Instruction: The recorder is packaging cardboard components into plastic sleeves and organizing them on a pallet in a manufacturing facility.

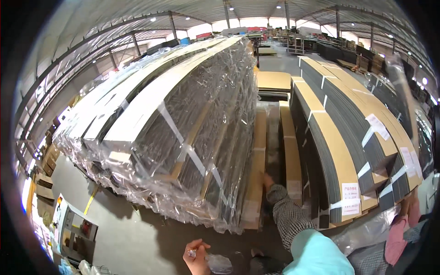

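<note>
My left hand (197,257) is low in the head view, its fingers curled on a bit of crumpled clear plastic film (219,264). The hand is in front of a large stack of long dark panels (183,137), wrapped in shiny film and banded with white straps. No hand that is plainly my right one shows. A co-worker in a teal cap (316,254) leans in at the lower middle. Their checkered sleeve (291,217) reaches into the narrow gap beside the wrapped stack, the hand (268,180) near a long cardboard-topped bundle (258,169).
Strapped bundles (332,158) with cardboard tops and white labels stand to the right. At the far right, a pink sleeve (395,240) belongs to someone beside them. Loose clear film (366,236) bunches below the bundles. A machine cabinet (73,229) stands lower left.
</note>
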`<state>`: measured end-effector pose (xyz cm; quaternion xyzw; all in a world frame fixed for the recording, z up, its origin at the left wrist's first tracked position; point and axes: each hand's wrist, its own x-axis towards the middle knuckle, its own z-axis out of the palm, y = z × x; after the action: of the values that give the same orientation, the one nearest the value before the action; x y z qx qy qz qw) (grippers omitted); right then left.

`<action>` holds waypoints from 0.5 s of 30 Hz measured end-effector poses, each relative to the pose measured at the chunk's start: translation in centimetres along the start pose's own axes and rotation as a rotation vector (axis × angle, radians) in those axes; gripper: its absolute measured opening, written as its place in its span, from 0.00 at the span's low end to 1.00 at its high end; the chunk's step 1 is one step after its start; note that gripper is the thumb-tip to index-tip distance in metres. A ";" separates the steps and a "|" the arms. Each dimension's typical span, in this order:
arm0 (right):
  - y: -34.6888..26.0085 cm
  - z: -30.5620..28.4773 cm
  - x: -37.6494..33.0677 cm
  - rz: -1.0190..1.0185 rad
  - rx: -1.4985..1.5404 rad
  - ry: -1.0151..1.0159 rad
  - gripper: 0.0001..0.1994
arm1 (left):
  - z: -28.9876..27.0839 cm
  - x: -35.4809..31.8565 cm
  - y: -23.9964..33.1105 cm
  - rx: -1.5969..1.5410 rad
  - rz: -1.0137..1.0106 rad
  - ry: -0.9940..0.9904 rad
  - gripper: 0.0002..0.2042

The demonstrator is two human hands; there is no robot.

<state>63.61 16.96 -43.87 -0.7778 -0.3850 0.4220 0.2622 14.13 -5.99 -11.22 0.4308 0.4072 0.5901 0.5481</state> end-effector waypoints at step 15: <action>-14.4 -13.7 -51.8 -0.422 -0.614 1.211 0.29 | 0.8 -10.2 3.6 0.007 0.105 -0.130 0.12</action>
<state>51.90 -18.51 -2.79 -0.8232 -0.4156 -0.2718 0.2752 14.09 -16.39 -8.23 0.4910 0.3498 0.5872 0.5401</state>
